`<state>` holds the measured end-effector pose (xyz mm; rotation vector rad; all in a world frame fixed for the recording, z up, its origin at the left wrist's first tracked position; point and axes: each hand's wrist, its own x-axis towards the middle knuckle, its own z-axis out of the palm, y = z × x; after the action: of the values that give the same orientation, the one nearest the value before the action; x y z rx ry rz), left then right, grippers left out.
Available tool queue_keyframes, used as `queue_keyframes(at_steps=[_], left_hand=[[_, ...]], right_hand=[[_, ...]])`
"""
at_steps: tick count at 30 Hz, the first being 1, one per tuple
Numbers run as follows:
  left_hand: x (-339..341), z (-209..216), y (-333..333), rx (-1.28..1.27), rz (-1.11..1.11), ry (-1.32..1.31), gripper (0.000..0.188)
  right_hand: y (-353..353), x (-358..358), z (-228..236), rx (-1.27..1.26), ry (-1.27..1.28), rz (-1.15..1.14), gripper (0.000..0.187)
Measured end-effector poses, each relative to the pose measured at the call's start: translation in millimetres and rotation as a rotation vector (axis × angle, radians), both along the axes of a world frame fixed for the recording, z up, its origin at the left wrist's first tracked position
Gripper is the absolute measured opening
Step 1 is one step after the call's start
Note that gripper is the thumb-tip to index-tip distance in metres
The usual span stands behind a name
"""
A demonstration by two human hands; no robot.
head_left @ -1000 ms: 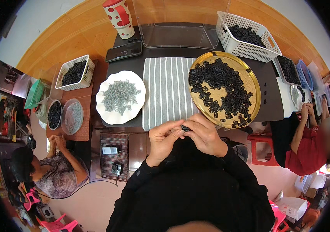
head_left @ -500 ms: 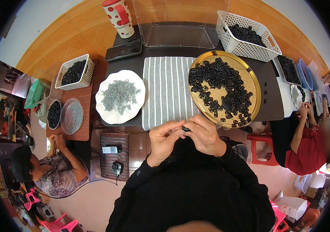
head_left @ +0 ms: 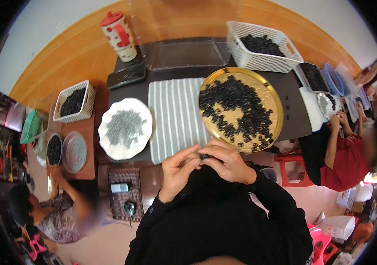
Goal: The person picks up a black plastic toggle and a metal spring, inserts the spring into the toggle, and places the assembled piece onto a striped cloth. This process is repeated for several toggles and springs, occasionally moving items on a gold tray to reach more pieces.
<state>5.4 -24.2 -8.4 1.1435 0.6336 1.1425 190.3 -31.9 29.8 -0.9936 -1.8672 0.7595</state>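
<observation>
In front of my chest, at the near edge of the striped cloth, my two hands meet. My right hand (head_left: 229, 163) pinches a small black plastic piece (head_left: 204, 156) between thumb and fingers. The fingertips of my left hand (head_left: 177, 171) press together against the left side of that piece; anything else in them is too small to make out. Beyond my right hand a round gold tray (head_left: 226, 115) carries many loose black pieces (head_left: 230, 96). A white scalloped plate (head_left: 104, 140) on the left holds a heap of small grey, clear-looking parts (head_left: 126, 126).
A grey-and-white striped cloth (head_left: 175, 115) lies between plate and tray. Behind stand a phone (head_left: 126, 76), a red-and-white tumbler (head_left: 120, 37), a clear bin (head_left: 184, 55) and a white basket (head_left: 265, 62) of black pieces. Co-workers sit at left (head_left: 60, 216) and right (head_left: 345, 165).
The view has shifted, so the table sits lower and further left. My hands stay together at the black piece, which is turned a little. The left co-worker's hand has moved to a bowl of black pieces.
</observation>
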Motion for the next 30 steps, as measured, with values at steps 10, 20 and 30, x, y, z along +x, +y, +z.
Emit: queue_keyframes(at_steps=[10,20,30], left_hand=[[-1.4,-7.9,7.3,-0.048,-0.005,-0.054,0.029],[-7.0,-19.6,11.8,-0.121,0.050,-0.084,0.024],[-9.8,-19.4,14.7,-0.152,0.104,-0.043,0.023]], right_hand=[[138.3,166.4,116.6,-0.084,0.266,-0.608,0.040],[183.3,199.1,65.7,-0.382,0.520,-0.688,0.018],[198.9,172.7,24.0,0.032,-0.659,-0.281,0.013]])
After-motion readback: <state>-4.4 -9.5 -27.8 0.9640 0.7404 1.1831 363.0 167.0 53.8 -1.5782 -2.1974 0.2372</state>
